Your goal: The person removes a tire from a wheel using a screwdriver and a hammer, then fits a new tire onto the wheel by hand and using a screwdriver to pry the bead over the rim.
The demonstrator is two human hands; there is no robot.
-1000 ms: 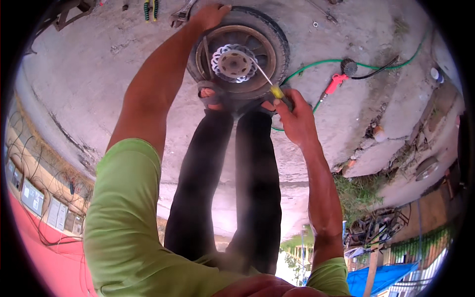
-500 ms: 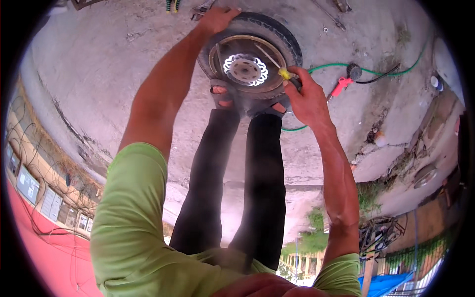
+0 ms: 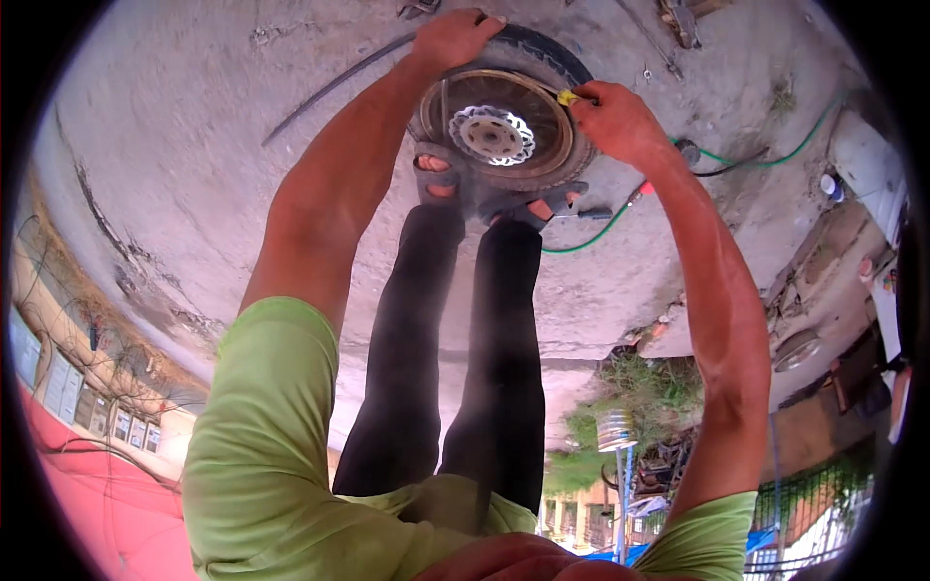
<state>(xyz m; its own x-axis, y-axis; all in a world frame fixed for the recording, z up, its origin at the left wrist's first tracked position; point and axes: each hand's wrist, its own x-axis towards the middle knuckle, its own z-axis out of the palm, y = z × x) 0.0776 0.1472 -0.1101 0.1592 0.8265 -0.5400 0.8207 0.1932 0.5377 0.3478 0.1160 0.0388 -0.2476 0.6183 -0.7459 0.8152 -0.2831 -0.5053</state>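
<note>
A wheel with a black tyre (image 3: 544,48), a brown rim (image 3: 559,145) and a shiny scalloped brake disc (image 3: 523,143) lies flat on the ground before my feet. At the tyre's far edge, my left hand (image 3: 457,39) is closed over the rubber. My right hand (image 3: 620,121) grips a screwdriver with a yellow handle (image 3: 567,97) at the wheel's right side; its shaft is not distinguishable. A thin metal bar (image 3: 446,102) stands across the left part of the rim. From beside my left hand, a long thin dark strip (image 3: 334,87) stretches leftward.
My sandalled feet (image 3: 438,174) stand close to the wheel's near edge. A dark-handled tool (image 3: 596,213) lies by the right foot. A green hose (image 3: 605,232) with a red air gun (image 3: 644,189) runs on the right. A metal rod (image 3: 654,44) lies at the far right.
My right hand with the screwdriver has moved up and right along the rim. The view has shifted slightly. The dark strip at the left and the dark-handled tool now show.
</note>
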